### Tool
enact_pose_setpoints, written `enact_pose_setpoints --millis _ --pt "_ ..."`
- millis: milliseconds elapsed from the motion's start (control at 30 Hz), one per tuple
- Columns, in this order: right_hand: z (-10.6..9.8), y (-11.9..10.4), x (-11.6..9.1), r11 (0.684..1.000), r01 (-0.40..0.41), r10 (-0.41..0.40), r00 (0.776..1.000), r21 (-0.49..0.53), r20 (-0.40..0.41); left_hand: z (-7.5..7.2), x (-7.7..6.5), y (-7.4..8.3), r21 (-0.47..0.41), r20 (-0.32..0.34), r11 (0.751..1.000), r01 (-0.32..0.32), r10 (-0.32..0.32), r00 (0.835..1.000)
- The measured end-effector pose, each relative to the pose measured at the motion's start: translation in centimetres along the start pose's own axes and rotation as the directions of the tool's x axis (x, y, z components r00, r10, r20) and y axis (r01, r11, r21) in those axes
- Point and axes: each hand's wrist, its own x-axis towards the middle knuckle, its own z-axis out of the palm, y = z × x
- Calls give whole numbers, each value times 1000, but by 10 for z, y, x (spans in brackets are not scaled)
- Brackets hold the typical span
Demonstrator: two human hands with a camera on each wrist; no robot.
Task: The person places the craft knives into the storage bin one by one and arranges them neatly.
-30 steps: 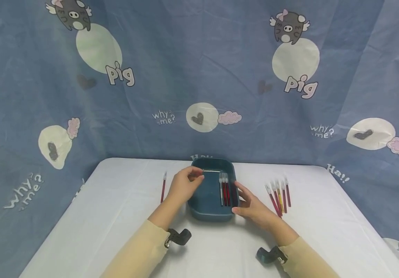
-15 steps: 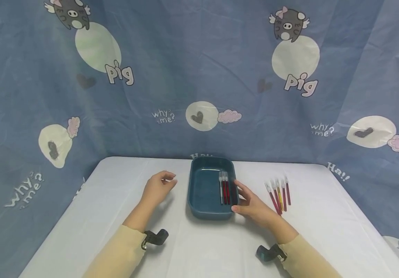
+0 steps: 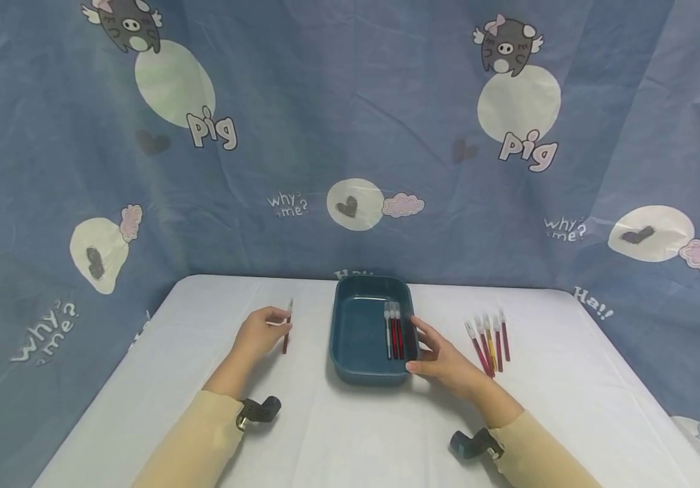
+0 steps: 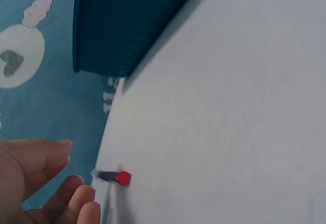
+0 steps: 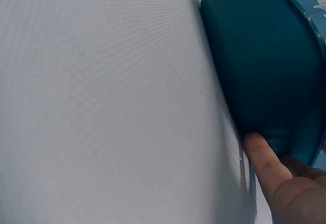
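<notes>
A slim red pen (image 3: 285,343) with a pale clear cap lies on the white table, left of the teal box (image 3: 369,378). My left hand (image 3: 257,337) is right at this pen. In the left wrist view its thumb and fingers are apart, with the pen's red end (image 4: 123,178) just beyond them. My right hand (image 3: 444,366) holds the box's right side, fingertips near the rim and thumb on the outer wall (image 5: 265,66). Three pens (image 3: 394,331), two red and one silvery, lie side by side along the box's right side.
To the right of the box, a loose group of capped pens (image 3: 491,344), mostly red with one yellow, lies on the white tablecloth (image 3: 337,440). A blue cloth printed with pigs (image 3: 350,135) hangs behind the table.
My left hand has moved left, from over the box's left rim to the pen on the table. My right hand and the box stay where they were.
</notes>
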Motion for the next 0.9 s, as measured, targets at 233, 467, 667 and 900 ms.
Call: enact_pose_setpoints --millis 233,467,667,900 --pt "0 1 1 1000 4 -4 1000 -9 -1 5 11 -12 -10 19 1000 3 -3 1000" --pt "0 1 0 1000 2 -2 1000 -15 -5 8 19 -22 5 33 1000 16 -16 999" --pt "0 0 0 1000 -2 1 1000 -14 -12 9 22 -25 25 46 999 26 -27 999" --pt "0 1 0 1000 -2 1 1000 -28 -18 5 19 -23 48 58 998 41 -43 997"
